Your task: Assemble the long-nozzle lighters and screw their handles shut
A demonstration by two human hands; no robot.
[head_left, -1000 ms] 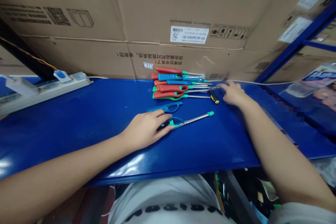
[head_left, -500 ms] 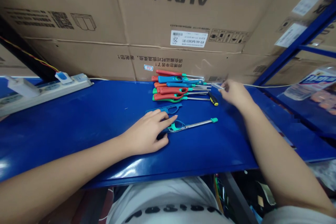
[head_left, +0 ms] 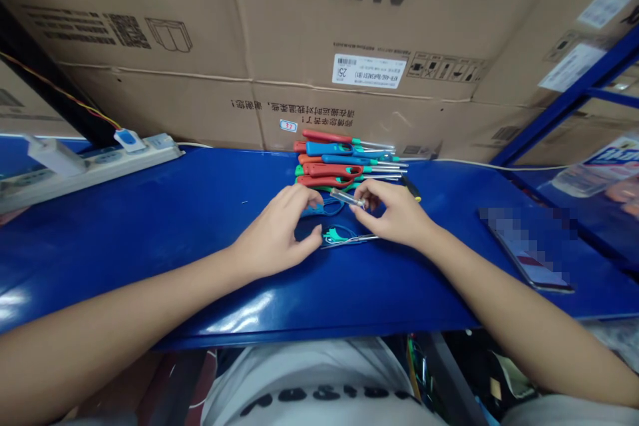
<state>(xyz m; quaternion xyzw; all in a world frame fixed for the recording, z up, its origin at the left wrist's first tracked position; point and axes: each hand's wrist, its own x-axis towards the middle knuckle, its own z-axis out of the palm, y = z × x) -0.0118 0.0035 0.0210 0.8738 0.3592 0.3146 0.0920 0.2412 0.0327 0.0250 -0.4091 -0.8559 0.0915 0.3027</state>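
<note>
I record my right hand (head_left: 384, 210) pinching a clear tube (head_left: 344, 197), long axis pointing leftward toward my loosely spread left hand (head_left: 279, 233), near the opened lighter (head_left: 334, 236).

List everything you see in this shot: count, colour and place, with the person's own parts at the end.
lighters: several, red, blue, orange, green, piled at table's back
opened lighter: 1, blue, teal, silver, between the hands
loose casing: 1, blue, beyond the opened lighter
clear tube: 1, in right hand
screwdriver: 1, black and yellow, right of the pile
phone: 1, dark, right side of table
power strip: 1, white, far left
plugs: 2, white and blue-white, on the strip
cardboard box: 1, brown, behind the table
bottle: 1, clear, far right
table: 1, blue, beneath
shirt: 1, pale, bottom
left hand: 1, beside opened lighter
right hand: 1, holding clear tube
</note>
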